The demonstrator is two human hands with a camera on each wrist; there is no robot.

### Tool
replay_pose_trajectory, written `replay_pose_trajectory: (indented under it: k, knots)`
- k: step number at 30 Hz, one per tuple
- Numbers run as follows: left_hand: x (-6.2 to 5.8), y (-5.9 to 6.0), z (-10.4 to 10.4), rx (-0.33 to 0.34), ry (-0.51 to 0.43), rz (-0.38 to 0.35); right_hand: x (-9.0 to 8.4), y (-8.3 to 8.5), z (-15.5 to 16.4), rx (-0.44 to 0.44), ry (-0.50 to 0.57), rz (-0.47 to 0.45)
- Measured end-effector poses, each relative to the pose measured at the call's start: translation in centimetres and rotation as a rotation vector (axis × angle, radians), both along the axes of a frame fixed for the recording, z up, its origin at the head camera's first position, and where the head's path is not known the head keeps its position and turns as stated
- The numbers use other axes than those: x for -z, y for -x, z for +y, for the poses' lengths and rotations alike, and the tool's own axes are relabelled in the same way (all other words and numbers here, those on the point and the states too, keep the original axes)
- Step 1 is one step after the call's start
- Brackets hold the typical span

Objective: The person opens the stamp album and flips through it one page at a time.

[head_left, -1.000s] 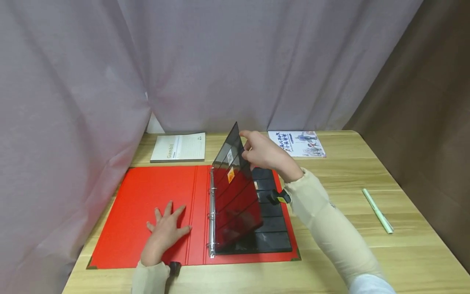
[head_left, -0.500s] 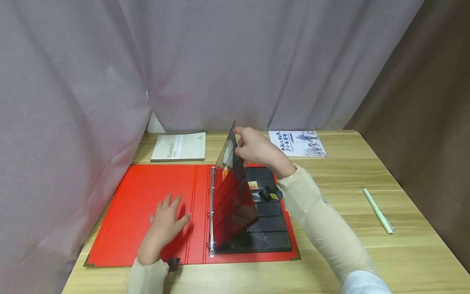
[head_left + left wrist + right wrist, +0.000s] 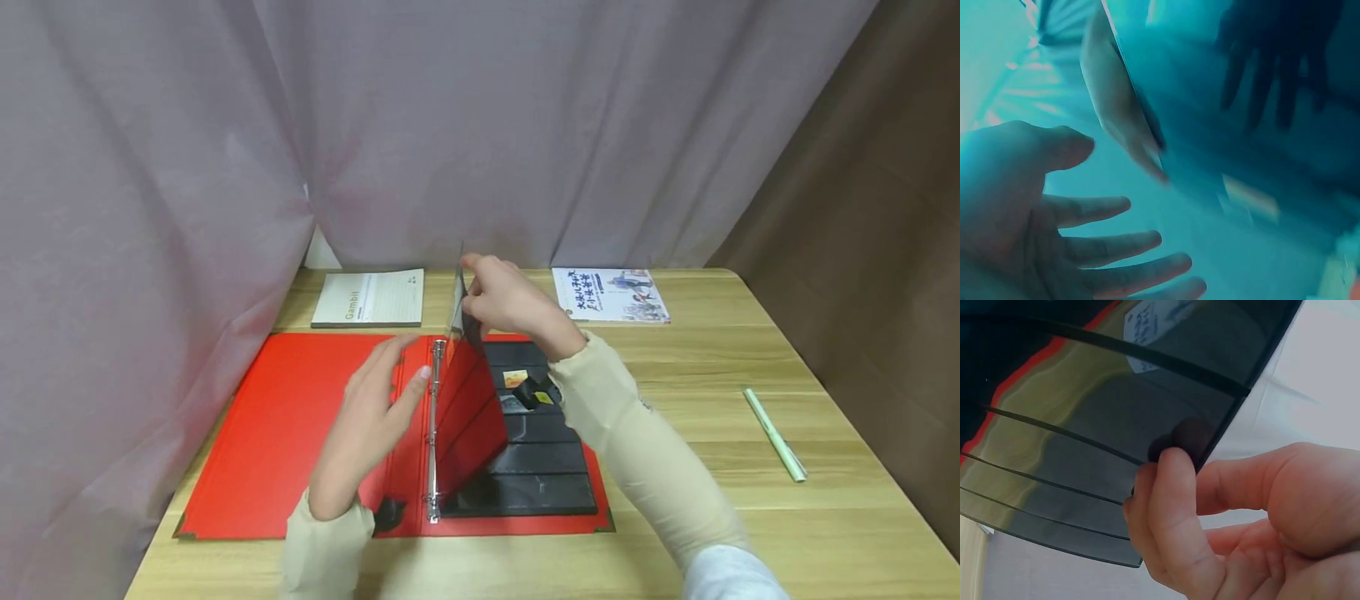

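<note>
A red ring binder (image 3: pixel 300 433) lies spread on the table, its metal rings (image 3: pixel 432 433) down the middle. One dark, see-through stamp album page (image 3: pixel 472 408) stands nearly upright from the rings. My right hand (image 3: pixel 510 300) pinches that page's outer edge near its far corner; in the right wrist view the thumb and fingers (image 3: pixel 1175 512) sit on either side of it. My left hand (image 3: pixel 375 417) hovers over the spine, fingers spread and apart from the page, as the left wrist view also shows. More black pocket pages (image 3: pixel 540 458) lie flat on the right, with small stamps (image 3: pixel 515 379).
A notebook (image 3: pixel 367 300) lies behind the binder at the left, and a white illustrated booklet (image 3: pixel 611 294) behind it at the right. A light green pen (image 3: pixel 775 435) lies on the right part of the wooden table (image 3: pixel 697 358). Grey curtains (image 3: pixel 450 125) hang behind.
The right hand has swung the page leftward from a slant to nearly upright, uncovering stamps beneath. My left hand has lifted from the red cover and moved right toward the rings.
</note>
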State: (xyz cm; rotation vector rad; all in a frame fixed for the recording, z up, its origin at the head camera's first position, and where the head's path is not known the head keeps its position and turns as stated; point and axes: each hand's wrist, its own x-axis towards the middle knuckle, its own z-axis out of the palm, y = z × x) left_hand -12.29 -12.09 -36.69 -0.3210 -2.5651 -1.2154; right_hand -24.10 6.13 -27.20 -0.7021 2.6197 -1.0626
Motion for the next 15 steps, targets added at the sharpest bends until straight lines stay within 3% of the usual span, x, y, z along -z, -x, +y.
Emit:
replay_pose_trajectory:
  k: [3,6,10,15]
  knots:
    - [-1.5,0.1,1.3,0.059,-0.041,0.035,0.0,-0.1,-0.6,0.000,0.012,-0.007]
    - [-2.7,0.2,2.6,0.089,-0.056,0.021,0.0,0.0,-1.1,-0.008,0.014,-0.019]
    - [-3.5,0.4,3.8,0.070,-0.054,-0.036,0.1,0.2,-1.4,-0.011,0.001,-0.024]
    - [-3.7,0.7,4.6,0.023,-0.087,-0.116,0.0,0.2,-1.3,-0.007,-0.011,-0.020]
